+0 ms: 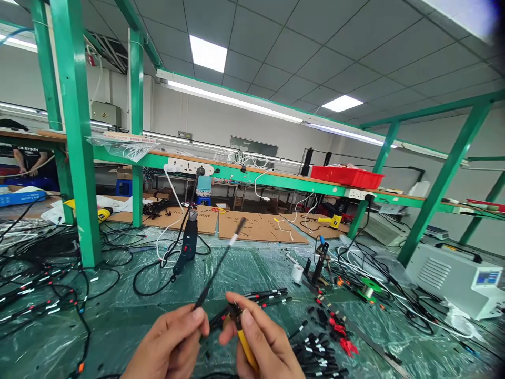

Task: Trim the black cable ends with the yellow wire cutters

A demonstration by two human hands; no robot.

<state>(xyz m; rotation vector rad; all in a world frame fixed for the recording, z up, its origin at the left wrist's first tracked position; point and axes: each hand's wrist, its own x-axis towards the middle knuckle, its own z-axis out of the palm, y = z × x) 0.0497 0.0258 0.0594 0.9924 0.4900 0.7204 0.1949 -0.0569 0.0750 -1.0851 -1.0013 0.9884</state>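
My left hand is closed in a pinch on a thin black cable. The cable slants up and away, with a white band near its far end. In my right hand is a pair of yellow-handled cutters, its dark jaws pointing up by my fingertips, a short gap from the left hand. Whether the jaws touch anything is hard to make out. Behind my hands lies a bundle of black cables with red and white marks. A pile of short black cable ends lies to the right.
A black heat gun stands ahead on the green plastic-covered bench. Tangled black cables fill the left. To the right are a solder spool, a small black stand and a grey machine. A co-worker is far left.
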